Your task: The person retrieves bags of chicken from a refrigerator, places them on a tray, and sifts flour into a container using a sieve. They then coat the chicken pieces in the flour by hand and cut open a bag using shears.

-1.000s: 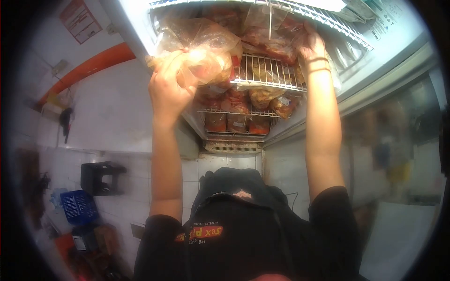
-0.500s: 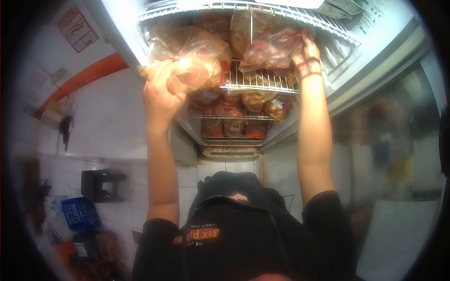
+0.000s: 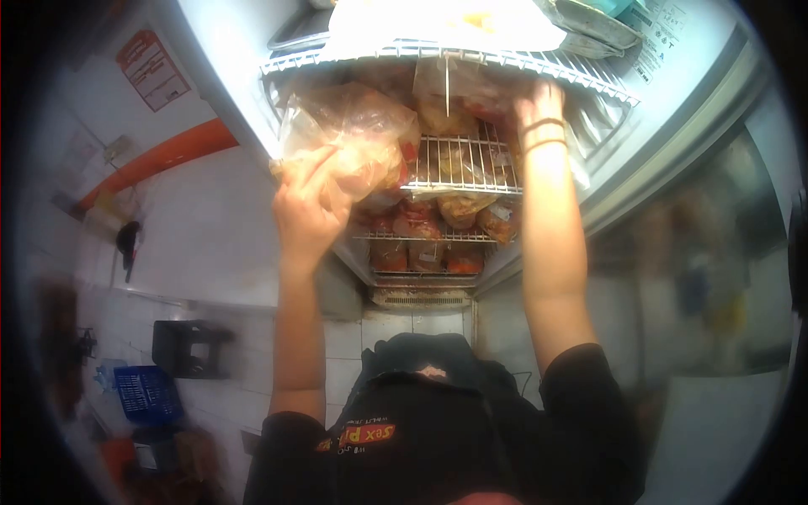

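Note:
My left hand [image 3: 311, 206] is at the front of a fridge shelf, its fingers bent against a cloudy plastic bag [image 3: 358, 126] of pale food and gripping it. The bag bulges over the shelf's left front edge. My right hand [image 3: 541, 103] reaches in beneath the upper rack on the right, with a dark band round the wrist. Its fingertips are blurred and partly in shade, beside a bag of reddish meat [image 3: 484, 105] that is mostly hidden. Whether they hold that bag does not show.
The upper wire rack [image 3: 454, 55] carries a bright white sheet and metal trays. Under the middle wire shelf [image 3: 459, 160], lower shelves hold several bagged foods [image 3: 421, 220]. Fridge walls stand close on both sides. A blue crate [image 3: 147, 394] and a black crate [image 3: 192, 348] are on the floor at left.
My right hand has gone deeper into the fridge, and the meat bag beside it has moved back under the rack. My left hand stays at its bag. The view has tilted up slightly.

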The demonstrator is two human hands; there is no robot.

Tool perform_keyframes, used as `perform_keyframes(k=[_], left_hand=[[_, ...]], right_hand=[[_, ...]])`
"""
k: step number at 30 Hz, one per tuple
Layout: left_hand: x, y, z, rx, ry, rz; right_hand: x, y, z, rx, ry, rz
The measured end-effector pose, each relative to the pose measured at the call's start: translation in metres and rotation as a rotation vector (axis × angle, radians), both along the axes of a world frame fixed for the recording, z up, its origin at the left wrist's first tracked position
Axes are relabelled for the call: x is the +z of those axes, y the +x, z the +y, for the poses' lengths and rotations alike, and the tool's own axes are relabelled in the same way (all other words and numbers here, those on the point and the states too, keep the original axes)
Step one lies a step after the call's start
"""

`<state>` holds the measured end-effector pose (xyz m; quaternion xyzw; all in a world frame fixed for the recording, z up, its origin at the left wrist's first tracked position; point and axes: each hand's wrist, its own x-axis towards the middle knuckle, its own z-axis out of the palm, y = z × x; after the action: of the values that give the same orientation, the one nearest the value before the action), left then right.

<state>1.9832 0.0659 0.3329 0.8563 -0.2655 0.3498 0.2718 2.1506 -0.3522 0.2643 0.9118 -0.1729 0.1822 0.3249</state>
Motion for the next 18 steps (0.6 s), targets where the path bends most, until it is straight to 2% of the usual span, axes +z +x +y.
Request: perform_keyframes(k=[1,2,4,7,9,13,16,18], left_hand=[[-0.002,0.0,-0.001,-0.001,-0.005,-0.008],[-0.005,0.0,-0.001,-0.003,-0.009,-0.015],[-0.008,0.0,-0.002,-0.012,-0.016,-0.029],[-0.008,-0.002,-0.003,-0.021,-0.017,-0.027],[-0.007,-0.003,-0.005,-0.033,-0.01,-0.017],[-0.007,0.002,-0.013,-0.004,-0.019,0.014],[-0.008,0.013,-0.011,0.029,0.015,0.029],[-0.007,0.028,-0.014,-0.016,-0.082,-0.063]], right_hand=[[-0.017,0.013,0.005,-0.108,-0.246,0.084],[-0.029,0.023,0.011,-0.129,-0.275,0.097],[-0.021,0.037,0.037,-0.086,-0.173,0.078],[0.002,0.046,0.089,0.029,0.126,-0.012],[0.02,0.05,0.13,0.127,0.384,-0.093],[0.05,0.037,0.2,0.421,1.09,-0.256],[0.081,-0.006,0.182,0.638,1.714,-0.149],[0.1,-0.056,0.16,0.652,2.081,-0.121]])
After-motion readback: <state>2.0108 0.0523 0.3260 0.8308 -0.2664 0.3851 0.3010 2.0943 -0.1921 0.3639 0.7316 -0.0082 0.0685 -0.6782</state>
